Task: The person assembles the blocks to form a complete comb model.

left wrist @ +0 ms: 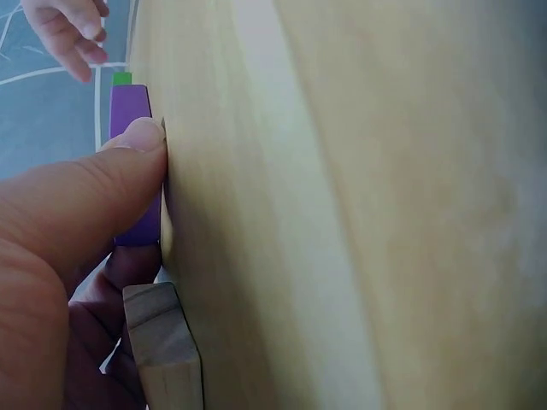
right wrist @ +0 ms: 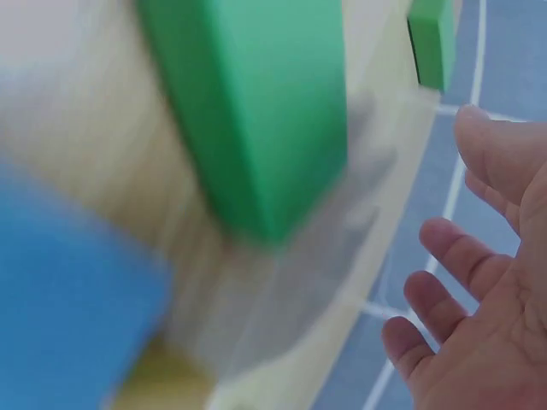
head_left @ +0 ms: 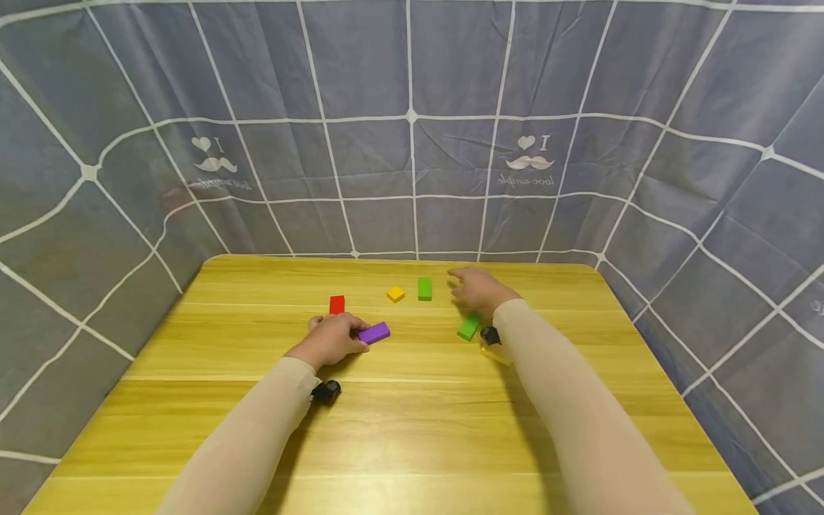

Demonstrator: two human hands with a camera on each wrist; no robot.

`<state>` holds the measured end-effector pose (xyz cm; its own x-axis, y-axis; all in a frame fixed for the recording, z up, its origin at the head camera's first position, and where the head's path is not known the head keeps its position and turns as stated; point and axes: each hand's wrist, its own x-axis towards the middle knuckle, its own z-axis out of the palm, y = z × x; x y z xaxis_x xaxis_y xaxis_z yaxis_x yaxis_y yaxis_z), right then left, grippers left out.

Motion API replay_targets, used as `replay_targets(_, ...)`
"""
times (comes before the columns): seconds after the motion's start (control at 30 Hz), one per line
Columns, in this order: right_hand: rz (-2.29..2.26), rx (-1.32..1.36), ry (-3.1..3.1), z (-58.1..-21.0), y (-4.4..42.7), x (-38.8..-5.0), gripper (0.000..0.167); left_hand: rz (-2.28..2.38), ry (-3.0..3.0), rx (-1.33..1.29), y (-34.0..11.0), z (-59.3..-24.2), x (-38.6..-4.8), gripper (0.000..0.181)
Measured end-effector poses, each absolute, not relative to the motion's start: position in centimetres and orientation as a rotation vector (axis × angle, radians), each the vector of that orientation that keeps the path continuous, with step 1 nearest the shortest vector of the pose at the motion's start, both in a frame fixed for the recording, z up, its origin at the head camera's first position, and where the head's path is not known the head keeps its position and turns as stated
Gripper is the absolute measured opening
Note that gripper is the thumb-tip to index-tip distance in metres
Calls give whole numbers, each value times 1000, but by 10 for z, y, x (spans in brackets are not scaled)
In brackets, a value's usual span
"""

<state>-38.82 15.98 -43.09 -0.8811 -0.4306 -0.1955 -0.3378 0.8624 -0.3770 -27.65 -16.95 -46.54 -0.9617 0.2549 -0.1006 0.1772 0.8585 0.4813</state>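
Left of the nearer green block, your left hand pinches the purple block between thumb and finger, apparently to steady it; just beyond that green block, your right hand holds nothing, fingers spread.

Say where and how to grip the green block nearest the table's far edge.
Probably best pinched mid-length across its long sides, from above and the right: the green block lies flat, its length running front to back, with the yellow block off its left and the right hand to its right.
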Motion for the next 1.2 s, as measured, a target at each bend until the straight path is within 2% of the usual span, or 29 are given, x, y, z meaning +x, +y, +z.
replay_targets(0.23, -483, -612, 2766, -423, 202, -384, 55, 714, 2876, 350, -171, -466, -278, 42)
replay_targets(0.63, -550, -526, 2775, -439, 273, -368, 56, 690, 2862, 348, -169, -463, -277, 43)
replay_targets(1.2, -652, -415, 2707, -459, 305, -360, 64, 676, 2860, 345, -168, -462, -277, 43)
